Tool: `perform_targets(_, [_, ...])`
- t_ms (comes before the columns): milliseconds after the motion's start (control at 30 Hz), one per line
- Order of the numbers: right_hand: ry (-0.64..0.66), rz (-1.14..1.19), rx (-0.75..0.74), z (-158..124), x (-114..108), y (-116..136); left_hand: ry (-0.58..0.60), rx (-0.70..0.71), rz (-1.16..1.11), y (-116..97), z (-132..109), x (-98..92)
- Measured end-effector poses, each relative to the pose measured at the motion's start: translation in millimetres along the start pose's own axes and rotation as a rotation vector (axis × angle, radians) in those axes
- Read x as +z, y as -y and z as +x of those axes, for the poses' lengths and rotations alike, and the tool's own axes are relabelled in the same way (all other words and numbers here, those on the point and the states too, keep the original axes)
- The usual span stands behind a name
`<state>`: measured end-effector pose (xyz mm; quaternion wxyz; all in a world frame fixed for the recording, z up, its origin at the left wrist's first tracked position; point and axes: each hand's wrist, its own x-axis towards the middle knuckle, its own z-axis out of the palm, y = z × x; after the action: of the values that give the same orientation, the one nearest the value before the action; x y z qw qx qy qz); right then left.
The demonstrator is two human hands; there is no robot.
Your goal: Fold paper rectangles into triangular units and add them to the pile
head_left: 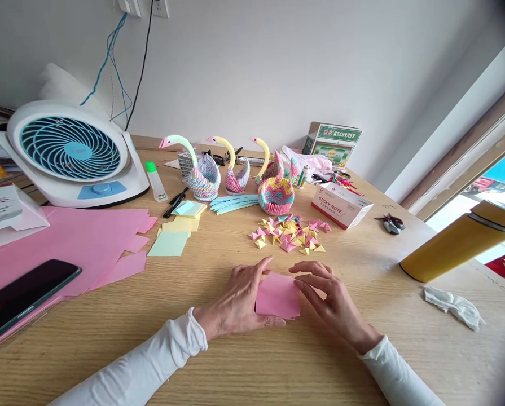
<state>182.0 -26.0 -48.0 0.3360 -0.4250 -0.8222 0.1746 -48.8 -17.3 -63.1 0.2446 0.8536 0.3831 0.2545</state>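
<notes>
Head view: left fingers (264, 263) and right fingers (314, 281) hold pink paper (278, 296) between them.

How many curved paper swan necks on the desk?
3: mint neck at left, yellow neck in the middle, another yellow neck at right, behind the multicoloured paper bowl. Others could be hidden behind.

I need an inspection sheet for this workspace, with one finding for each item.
Surface: wooden table; spills, nothing seen.
Job's things: pink notes, folded pieces beyond, paper swans farther back.
Clutter: phone on pink sheets, left; bottle, keys, tissue, right.
Left hand: spread along the notes' left side.
Right hand: fingertips at their right edge; grip unclear.
Cables: blue cables and black cable hang above the fan.
Surroundings: wall behind, window at right.
</notes>
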Motion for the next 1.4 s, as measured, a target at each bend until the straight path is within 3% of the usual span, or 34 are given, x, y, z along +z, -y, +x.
perform_targets(133, [-0.105,0.179,0.155,4,3,-4,-0.094,-0.095,-0.142,0,0,-4.7])
perform_targets(333, [-0.111,0.145,0.114,23,-3,8,-0.268,-0.158,-0.365,-1,12,-10.2])
perform_targets(567, [-0.113,0.383,0.25,33,7,9,-0.388,-0.276,-0.801,-1,22,-1.5])
perform_targets(767, [-0.105,0.428,0.261,35,15,1,-0.273,-0.254,-0.855,-1,25,-2.7])
perform_targets(967, [-0.09,0.522,0.283,34,16,4,-0.287,-0.275,-0.888,0,27,-5.3])
perform_targets(1233, [-0.158,0.817,0.419,28,20,-1,-0.177,-0.317,-0.978,-1,18,-8.1])
perform_targets(1400, [-0.145,0.801,0.402,25,20,-2,-0.155,-0.318,-1.084,3,15,-9.4])
